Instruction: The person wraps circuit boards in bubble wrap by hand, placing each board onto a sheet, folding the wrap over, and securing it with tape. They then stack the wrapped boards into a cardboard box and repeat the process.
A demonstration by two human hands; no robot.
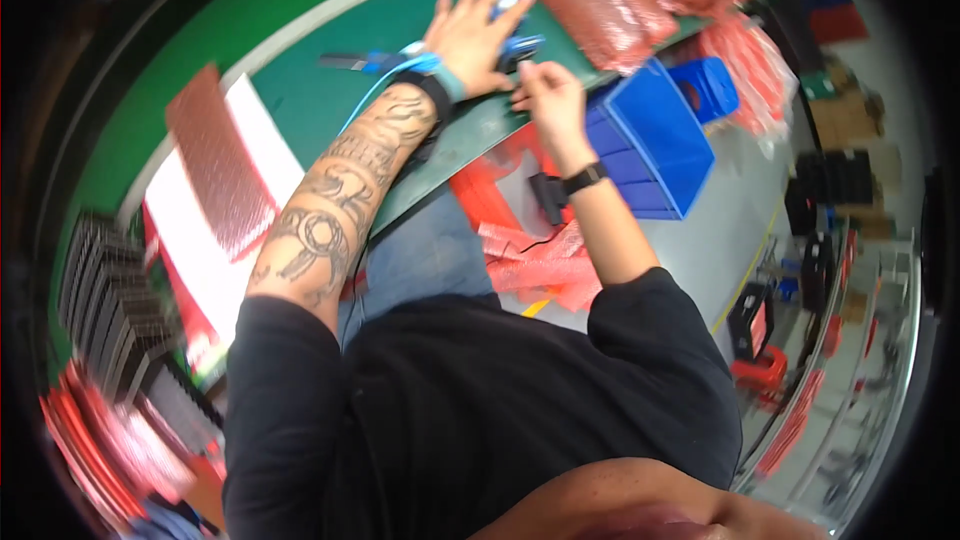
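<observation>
My left hand [475, 40] lies palm down over the green work table [330, 25], its fingers stretched and spread. Under and beside its fingertips shows a shiny blue object [507, 2], mostly covered by the hand. Close to its thumb sits a small blue and dark piece [522, 46], too blurred to name. My right hand [552, 102] is just right of it, thumb and forefinger pinched together at a small pale thing I cannot make out. A light-blue cord and a dark band [428, 90] circle my left wrist. Left of that wrist lies a thin dark tool with a blue part [350, 62].
Pink bubble-wrap bags [590, 0] lie at the table's far right. A blue bin [655, 145] stands beside my right forearm, another blue container [705, 88] behind it. White sheets [265, 115] and pink bubble wrap [220, 165] lie left, near stacked dark trays [100, 285].
</observation>
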